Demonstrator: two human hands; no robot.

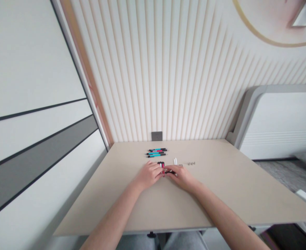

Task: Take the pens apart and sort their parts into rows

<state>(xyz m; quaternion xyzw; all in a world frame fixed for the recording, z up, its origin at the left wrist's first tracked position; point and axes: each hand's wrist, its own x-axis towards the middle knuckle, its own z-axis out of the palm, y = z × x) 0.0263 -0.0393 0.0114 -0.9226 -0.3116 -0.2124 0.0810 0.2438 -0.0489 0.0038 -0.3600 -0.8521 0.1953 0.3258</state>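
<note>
My left hand point(151, 173) rests low over the table with its fingers bent and fingertips drawn together. Facing it, my right hand point(182, 176) is also closed, its thumb and fingers around a slim black piece point(170, 172) that looks like a pen part. The fingertips of both hands almost meet. Just beyond them lie short pen parts with black ends point(160, 163), and a red barrel point(163, 166) shows between the hands. My fingers hide much of these small parts. What the left fingertips hold is too small to tell.
Several blue and red pens point(156, 152) lie side by side farther back. Two white sticks point(175, 161) and a few small metallic pieces point(191, 163) are beyond my right hand. The beige table point(111, 201) meets a ribbed wall with a dark socket point(156, 136).
</note>
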